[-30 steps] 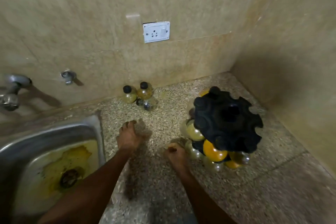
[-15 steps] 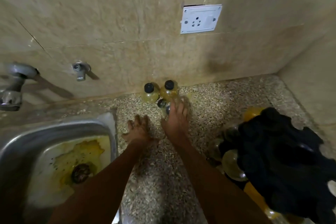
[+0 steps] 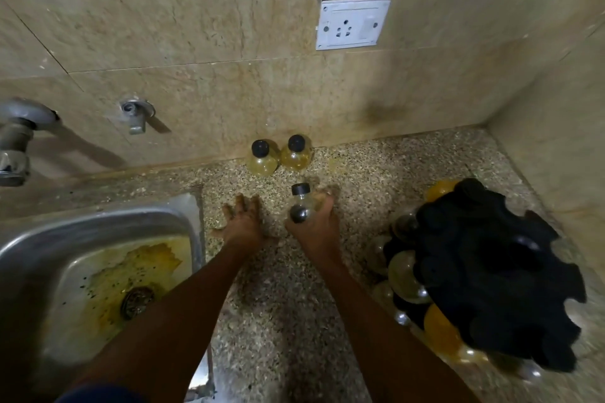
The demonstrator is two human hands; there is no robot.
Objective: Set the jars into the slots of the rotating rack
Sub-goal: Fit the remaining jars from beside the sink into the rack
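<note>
A person's two bare forearms reach forward over a speckled stone counter point(image 3: 288, 304). The right hand point(image 3: 312, 226) is curled around a small clear jar point(image 3: 302, 206), which lies tilted with its black cap pointing toward the back wall; the fingers point(image 3: 327, 198) wrap its far side and the rounded body sits against the palm. Whether the jar is lifted or touching the counter cannot be told. The left hand point(image 3: 242, 219) lies flat, palm down, fingers spread on the counter just beside the sink's point(image 3: 193, 232) right rim, holding nothing.

Two more capped jars point(image 3: 280, 157), with yellowish contents, stand upright side by side at the counter's back edge, against the wall, a little beyond the held jar.

At the counter's right side, near the corner, stands the black rotating rack point(image 3: 497, 275), its notched top disc blurred. Several round jars, clear and orange, hang below its left edge.
</note>
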